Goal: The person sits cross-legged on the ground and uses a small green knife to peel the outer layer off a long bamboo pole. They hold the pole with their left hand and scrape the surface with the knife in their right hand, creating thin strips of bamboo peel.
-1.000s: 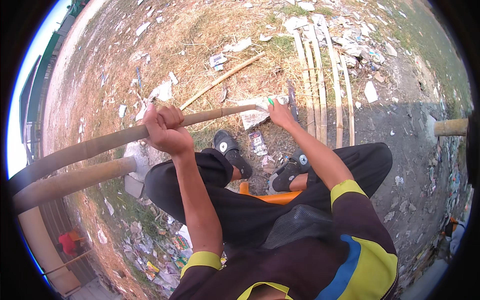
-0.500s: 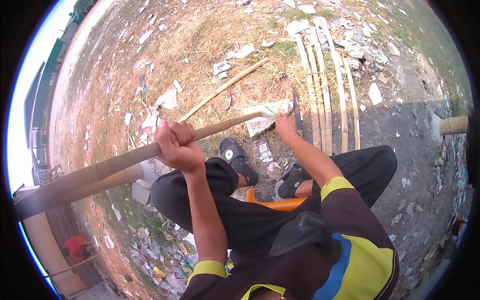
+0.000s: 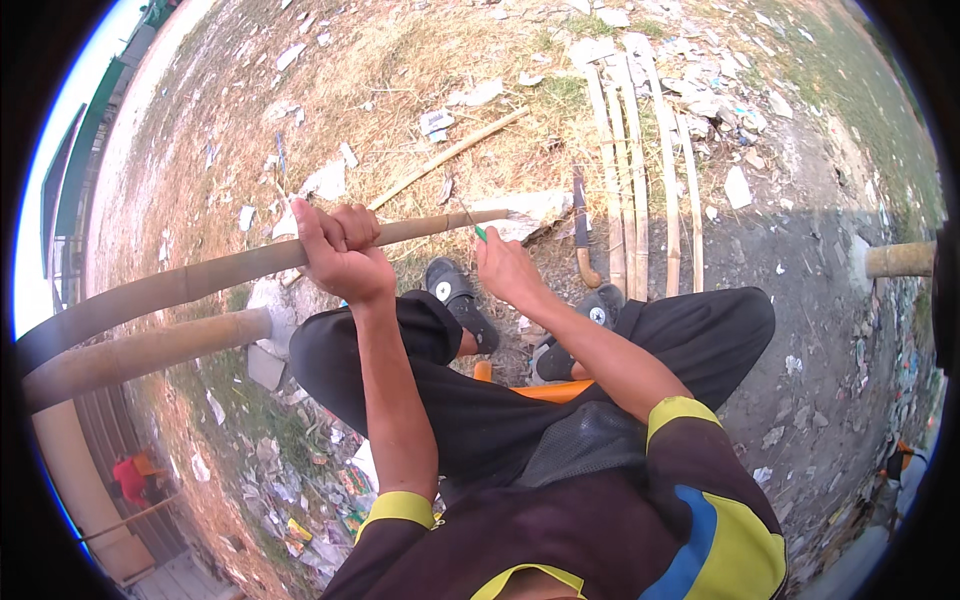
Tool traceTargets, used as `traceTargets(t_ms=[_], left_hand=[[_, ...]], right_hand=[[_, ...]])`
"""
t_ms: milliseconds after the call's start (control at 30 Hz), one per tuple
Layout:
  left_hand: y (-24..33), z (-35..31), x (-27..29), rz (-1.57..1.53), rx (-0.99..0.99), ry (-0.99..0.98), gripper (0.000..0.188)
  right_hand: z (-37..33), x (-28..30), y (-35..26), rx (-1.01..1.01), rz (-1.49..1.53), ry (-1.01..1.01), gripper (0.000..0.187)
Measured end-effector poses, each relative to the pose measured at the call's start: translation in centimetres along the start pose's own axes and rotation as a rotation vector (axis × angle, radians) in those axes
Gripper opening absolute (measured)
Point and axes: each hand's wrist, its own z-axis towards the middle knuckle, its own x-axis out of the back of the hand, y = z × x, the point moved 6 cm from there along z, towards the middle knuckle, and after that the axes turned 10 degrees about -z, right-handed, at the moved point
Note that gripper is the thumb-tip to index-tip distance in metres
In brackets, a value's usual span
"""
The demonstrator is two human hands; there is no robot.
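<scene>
Left grip [image 3: 345,250] wrapped around the bamboo pole [image 3: 230,268], and right grip [image 3: 508,270], pinching a green-handled tool [image 3: 481,233], had just swung back from beyond the tip, so its thin blade [image 3: 467,211] now crossed the pole! Tan and jointed, the pole slanted in from the left, its tip overlapping a white sheet [image 3: 545,210] in view.

Can't see most of the green handle [image 3: 481,233] within the right hand [image 3: 507,272], nor the bamboo pole [image 3: 210,279] where cut off leftward of the left hand [image 3: 345,252].
</scene>
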Motion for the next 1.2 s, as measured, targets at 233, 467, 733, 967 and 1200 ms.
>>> traceTargets(t_ms=[233,467,733,967,1200], left_hand=[[-0.5,0.1,-0.1,-0.038,0.112,-0.195,0.048],[-0.9,-0.3,-0.3,-0.027,0.135,-0.260,0.048],[-1.2,-0.3,-0.3,-0.029,0.131,-0.245,0.047],[-1.0,0.1,0.0,-0.033,0.133,-0.232,0.047],[-1.0,0.1,-0.5,-0.032,0.138,-0.260,0.047]], right_hand=[[0.9,-0.5,1.0,0.022,-0.083,0.032,0.029],[0.9,-0.7,1.8,-0.025,-0.145,-0.043,0.030],[0.3,-1.9,3.5,-0.042,-0.140,0.016,0.028],[2.3,-2.2,4.4,-0.032,-0.180,0.041,0.028],[3.3,-4.8,9.1,-0.169,-0.196,0.004,0.030]])
